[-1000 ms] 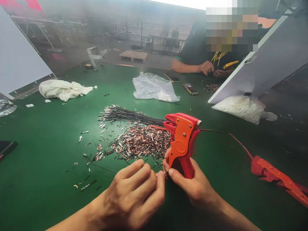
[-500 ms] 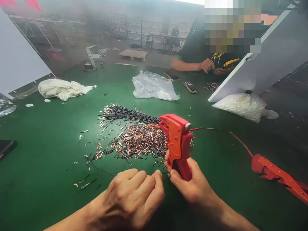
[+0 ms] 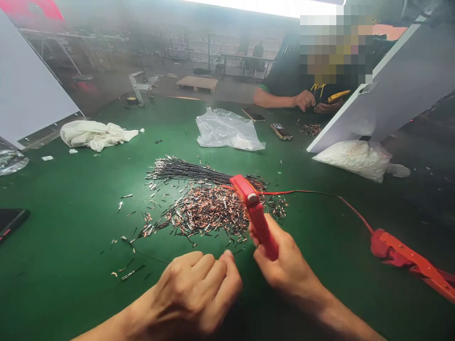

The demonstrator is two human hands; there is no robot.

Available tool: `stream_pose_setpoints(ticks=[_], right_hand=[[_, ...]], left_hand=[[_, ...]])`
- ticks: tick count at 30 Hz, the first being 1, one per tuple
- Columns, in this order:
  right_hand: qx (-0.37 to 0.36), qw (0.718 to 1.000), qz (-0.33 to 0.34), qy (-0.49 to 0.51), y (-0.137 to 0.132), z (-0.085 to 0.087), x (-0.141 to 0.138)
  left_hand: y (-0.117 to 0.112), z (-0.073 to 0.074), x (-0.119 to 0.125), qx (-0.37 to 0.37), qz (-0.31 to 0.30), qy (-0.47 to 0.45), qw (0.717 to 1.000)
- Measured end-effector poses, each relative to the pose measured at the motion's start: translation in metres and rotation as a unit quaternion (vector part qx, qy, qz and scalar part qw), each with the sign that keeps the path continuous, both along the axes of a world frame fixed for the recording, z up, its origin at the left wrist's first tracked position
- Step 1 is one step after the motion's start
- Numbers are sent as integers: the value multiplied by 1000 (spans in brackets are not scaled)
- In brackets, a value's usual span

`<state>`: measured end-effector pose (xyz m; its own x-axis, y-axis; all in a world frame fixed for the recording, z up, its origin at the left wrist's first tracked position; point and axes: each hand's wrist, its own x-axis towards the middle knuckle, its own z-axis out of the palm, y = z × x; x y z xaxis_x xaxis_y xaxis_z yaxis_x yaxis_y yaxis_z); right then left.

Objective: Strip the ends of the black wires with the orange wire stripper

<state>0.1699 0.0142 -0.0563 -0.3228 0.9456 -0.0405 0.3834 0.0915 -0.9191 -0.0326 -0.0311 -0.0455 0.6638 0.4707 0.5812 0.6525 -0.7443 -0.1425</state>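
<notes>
My left hand is closed in a pinch, thumb uppermost, on a thin black wire that trails out to its left. My right hand grips the handle of a red-and-orange wire stripper, its head pointing away from me and its back edge toward me. The stripper's jaws are hidden from this side. Just beyond both hands lies a heap of short black wire offcuts with copper ends. Behind that heap rests a bundle of black wires with metal terminals at the left end.
A red cord runs right to another red-orange tool. A clear plastic bag, white cloth, phone and filled bag lie around the green table. Across it, a person's hands hold a yellow-handled tool.
My right hand has turned the wire stripper, so its orange side no longer faces me, and moved slightly away from my left hand. The left hand stays nearly still.
</notes>
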Motion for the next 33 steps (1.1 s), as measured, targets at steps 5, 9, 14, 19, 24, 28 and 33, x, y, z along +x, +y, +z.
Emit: stream_pose_setpoints(ticks=[5,9,14,19,24,28,33], right_hand=[[-33,993,-92,59,16,11,11],[-9,995,-92,44,16,17,8],[-41,994,-64,77,6,19,1],[-137,962,5,237,0,16,-5],[-208,924,12,321,-4,11,-12],[-207,923,-2,325,-4,15,-17],[-158,938,-11,310,0,17,-12]], left_hand=[[4,11,-4,14,20,-29,999],[8,8,-2,26,29,-49,998],[11,0,-3,29,48,-85,995],[11,2,-1,37,54,-95,993],[12,6,9,35,39,-102,993],[11,7,10,31,32,-102,994],[12,-1,-5,-6,45,-86,995]])
